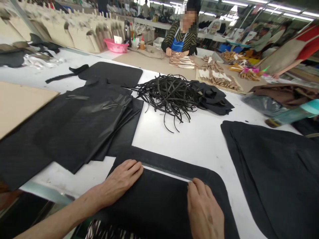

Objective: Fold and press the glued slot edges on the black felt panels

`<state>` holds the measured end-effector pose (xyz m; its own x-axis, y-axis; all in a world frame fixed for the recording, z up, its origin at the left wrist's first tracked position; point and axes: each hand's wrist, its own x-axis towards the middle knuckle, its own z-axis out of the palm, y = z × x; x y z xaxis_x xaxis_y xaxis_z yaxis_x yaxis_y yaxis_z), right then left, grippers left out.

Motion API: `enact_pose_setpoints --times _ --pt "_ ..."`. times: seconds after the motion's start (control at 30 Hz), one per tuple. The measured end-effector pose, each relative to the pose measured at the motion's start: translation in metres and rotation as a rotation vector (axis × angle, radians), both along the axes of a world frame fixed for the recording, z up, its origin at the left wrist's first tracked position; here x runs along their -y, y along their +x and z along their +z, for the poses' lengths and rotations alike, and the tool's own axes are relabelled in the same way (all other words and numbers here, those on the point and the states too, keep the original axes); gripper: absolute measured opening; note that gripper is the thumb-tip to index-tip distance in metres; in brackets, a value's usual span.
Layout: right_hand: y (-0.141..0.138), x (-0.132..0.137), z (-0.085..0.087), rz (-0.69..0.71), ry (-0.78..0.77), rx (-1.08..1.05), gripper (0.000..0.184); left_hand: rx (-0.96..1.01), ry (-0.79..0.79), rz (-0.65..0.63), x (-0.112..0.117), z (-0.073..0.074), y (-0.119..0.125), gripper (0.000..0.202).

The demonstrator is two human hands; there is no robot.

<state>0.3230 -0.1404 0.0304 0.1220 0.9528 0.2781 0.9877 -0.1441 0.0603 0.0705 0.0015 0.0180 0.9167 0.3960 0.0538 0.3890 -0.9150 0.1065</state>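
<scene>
A black felt-like panel (pixel 174 166) with rounded corners lies on the white table (pixel 199 139) right in front of me. A second black piece (pixel 154 199) lies on top of it, its far edge just short of the panel's border. My left hand (pixel 119 182) rests flat on the upper piece, fingers stretched out to its far left edge. My right hand (pixel 203 207) presses on the far right edge with fingers bent down together. Neither hand holds anything that I can see.
A stack of black sheets (pixel 74 129) lies to the left, a tangle of black straps (pixel 169 94) in the middle, another black panel (pixel 274 172) to the right. A tan board (pixel 17 106) sits far left. A person in a blue apron (pixel 180 39) works at the far table.
</scene>
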Motion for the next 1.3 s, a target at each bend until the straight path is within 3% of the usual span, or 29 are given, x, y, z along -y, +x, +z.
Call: enact_pose_setpoints --times 0.07,0.13,0.27,0.37,0.57,0.77,0.97,1.2,1.3 --pt "-0.019 -0.017 0.006 0.032 -0.031 -0.079 0.021 0.005 -0.041 0.007 -0.001 -0.002 -0.001 0.038" --pt "-0.038 -0.033 0.005 0.153 -0.065 -0.187 0.022 0.008 -0.077 0.017 -0.001 -0.005 -0.002 0.039" --pt "-0.071 -0.055 -0.008 0.422 -0.129 -0.294 0.033 0.037 -0.095 0.039 -0.003 -0.011 -0.009 0.043" --pt "-0.083 -0.063 -0.02 0.489 -0.16 -0.279 0.034 0.084 -0.061 0.07 -0.005 -0.011 -0.017 0.046" --pt "-0.08 -0.062 -0.026 0.479 -0.184 -0.269 0.046 0.055 0.044 0.09 -0.009 -0.006 -0.023 0.041" --pt "-0.088 -0.069 -0.018 0.43 -0.259 -0.234 0.046 -0.012 0.061 0.123 -0.007 -0.007 -0.019 0.037" --pt "-0.098 -0.076 -0.013 0.414 -0.27 -0.145 0.054 0.062 0.021 0.174 -0.009 -0.013 -0.02 0.041" --pt "-0.073 -0.055 -0.011 0.385 -0.208 -0.316 0.027 0.274 -0.073 0.329 -0.008 -0.009 -0.017 0.033" --pt "-0.061 -0.054 -0.006 0.314 -0.12 -0.286 0.018 0.334 -0.113 0.295 -0.007 -0.004 -0.005 0.026"
